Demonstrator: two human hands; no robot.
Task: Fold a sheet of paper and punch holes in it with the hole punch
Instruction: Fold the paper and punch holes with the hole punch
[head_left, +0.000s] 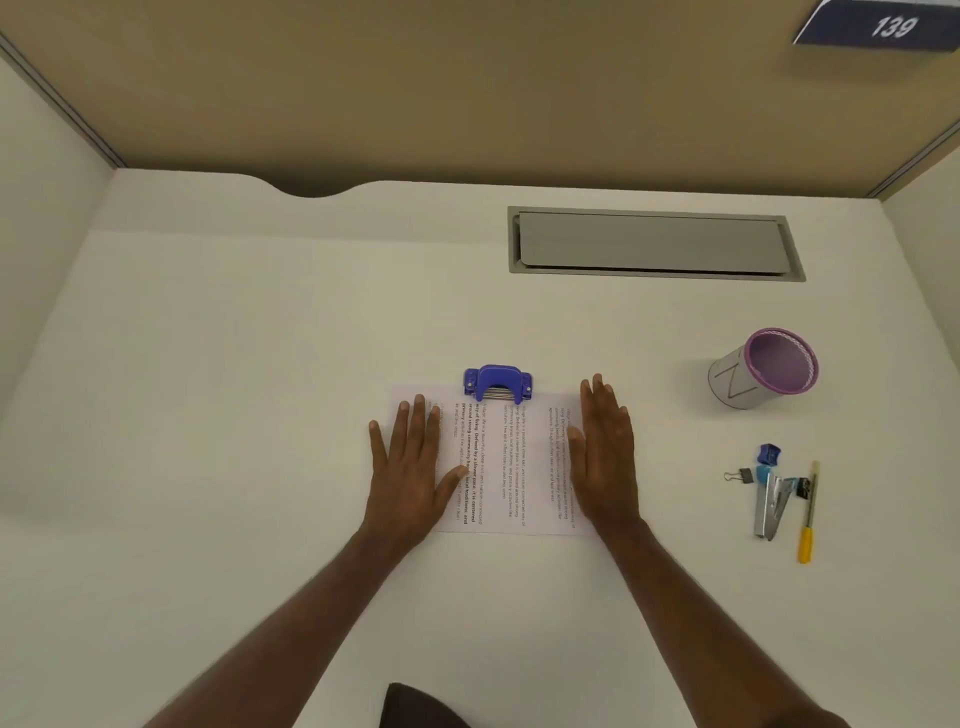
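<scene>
two hands flat on the desk here, both with fingers straight and spread, gripping nothing. left hand (410, 462) presses the left edge of the white printed sheet of paper (501, 462), right hand (605, 452) presses its right edge. the sheet sits just below centre of the frame on the white desk (260, 364), and the blue plastic hole punch (498, 383) is at its top edge, looks like the paper is tucked into its slot, though i can't tell if it's already been folded.

my take on doing this step well: keep both palms down so the sheet doesn't skew, push the edge fully and squarely into the punch, then press the lever straight down with one hand while the other pins the paper.

count: one sheet, one punch, one purple-rimmed mesh pen cup (763, 369) at right, one silver stapler (771, 506), one yellow-handled pen-like tool (808, 514), one small blue sharpener (769, 453), and what look like two black binder clips (743, 475) in the lower right cluster.
</scene>
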